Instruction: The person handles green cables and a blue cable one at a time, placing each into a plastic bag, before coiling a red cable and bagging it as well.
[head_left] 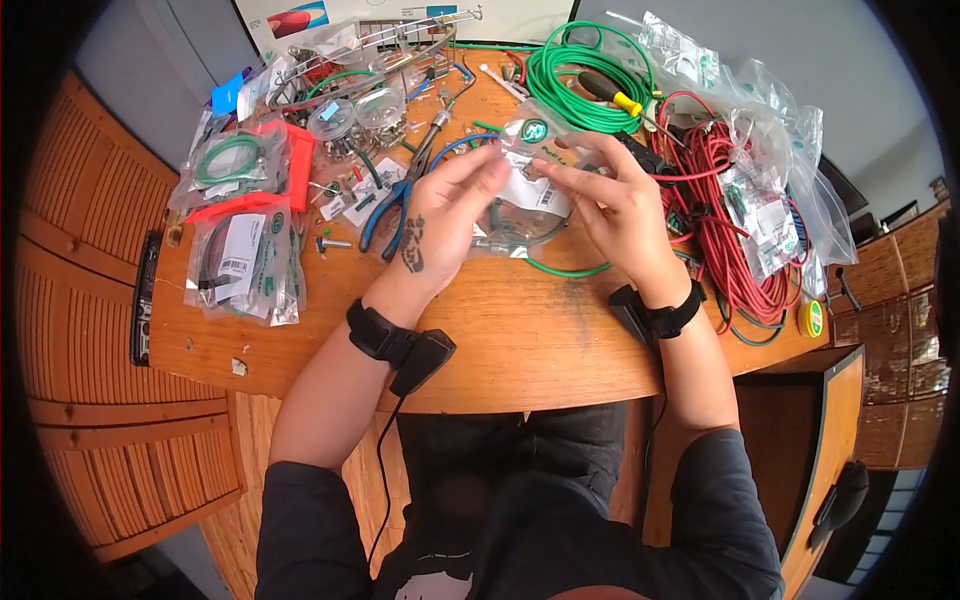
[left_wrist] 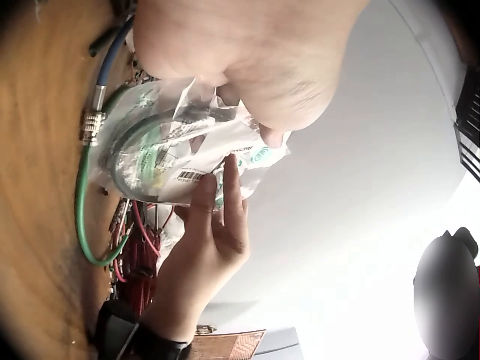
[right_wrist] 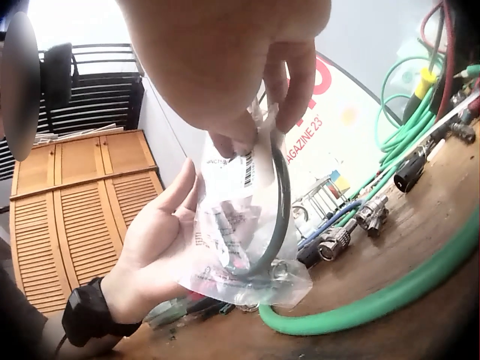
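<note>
A clear plastic bag (head_left: 507, 226) with a white barcode label (head_left: 540, 192) is raised over the desk between both hands. Inside it lies a coiled dark grey-green cable (right_wrist: 283, 202). My left hand (head_left: 447, 208) grips the bag's left side, thumb in front and the other fingers mostly hidden behind it. At the opposite edge, my right hand (head_left: 628, 210) pinches the plastic near the label. Below the bag, a green cable (left_wrist: 84, 214) with a metal connector (left_wrist: 91, 127) lies on the desk.
Blue-handled pliers (head_left: 390, 215) lie left of the hands. Bagged cables (head_left: 240, 262) and a red bin (head_left: 298, 165) stand farther left. Behind are a green cable coil (head_left: 560, 70) and a screwdriver (head_left: 605, 90); red cables (head_left: 715, 235) pile at right. The desk's front edge (head_left: 520, 410) is near the body.
</note>
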